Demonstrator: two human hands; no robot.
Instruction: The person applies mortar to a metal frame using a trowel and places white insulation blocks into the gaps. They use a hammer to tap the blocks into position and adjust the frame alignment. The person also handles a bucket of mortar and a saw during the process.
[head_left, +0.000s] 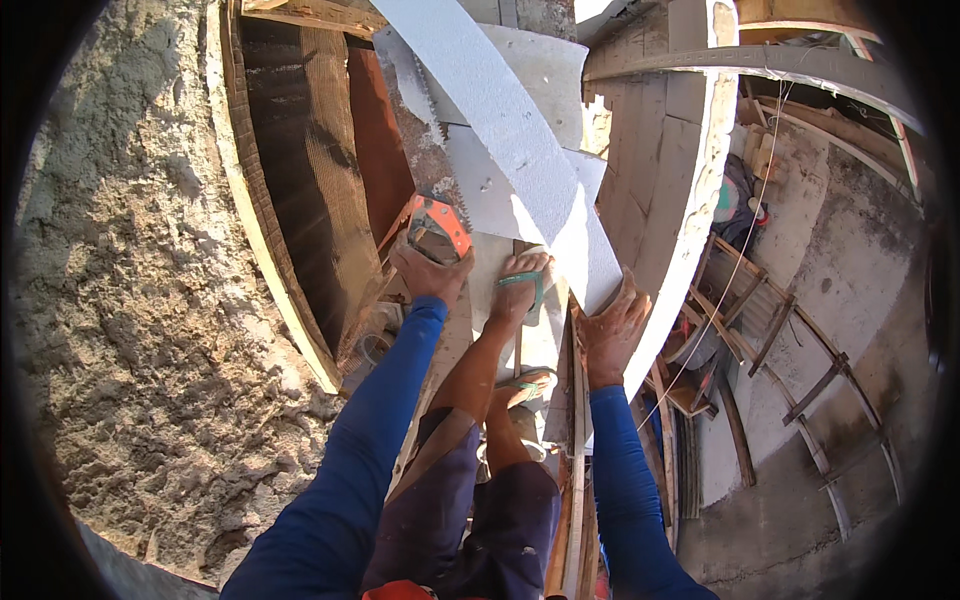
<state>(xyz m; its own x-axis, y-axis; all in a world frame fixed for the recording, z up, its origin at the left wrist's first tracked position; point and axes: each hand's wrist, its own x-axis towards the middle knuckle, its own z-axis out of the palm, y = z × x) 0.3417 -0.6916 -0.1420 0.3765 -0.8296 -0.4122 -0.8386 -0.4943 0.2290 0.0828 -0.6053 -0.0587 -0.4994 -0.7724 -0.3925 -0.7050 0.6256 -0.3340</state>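
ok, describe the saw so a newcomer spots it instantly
Start at the long grey board slanting down the middle. Follow its left edge to the left hand: the saw is in that grip. Its orange handle and toothed, rusty blade stand out from the timber around it.

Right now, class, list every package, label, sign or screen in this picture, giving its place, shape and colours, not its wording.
None can be made out.
The left hand grips a handsaw with an orange handle and a rusty blade.
The right hand steadies a pale grey board.
A wooden ladder lies at the right, below.
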